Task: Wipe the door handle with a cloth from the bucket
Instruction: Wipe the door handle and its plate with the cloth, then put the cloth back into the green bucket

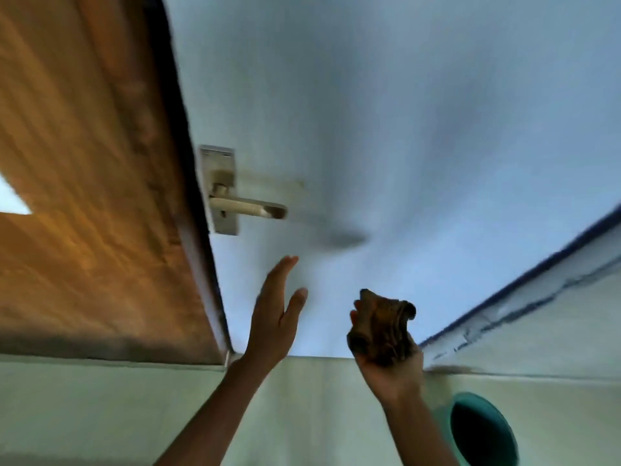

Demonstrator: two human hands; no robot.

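Observation:
A metal lever door handle (247, 207) on its back plate sits on the pale blue door (386, 129), close to the door's left edge. My left hand (275, 314) is raised below the handle, fingers apart and holding nothing, a short way from the lever. My right hand (389, 361) is lower and to the right, closed around a crumpled brown cloth (381, 326) held in front of the door. A teal bucket (484, 432) stands on the floor at the bottom right, its inside dark.
A brown wooden door frame or wall (84, 163) fills the left side, right beside the handle. A pale green floor (117, 408) runs along the bottom. A white wall with a dark blue edge (537, 290) closes in on the right.

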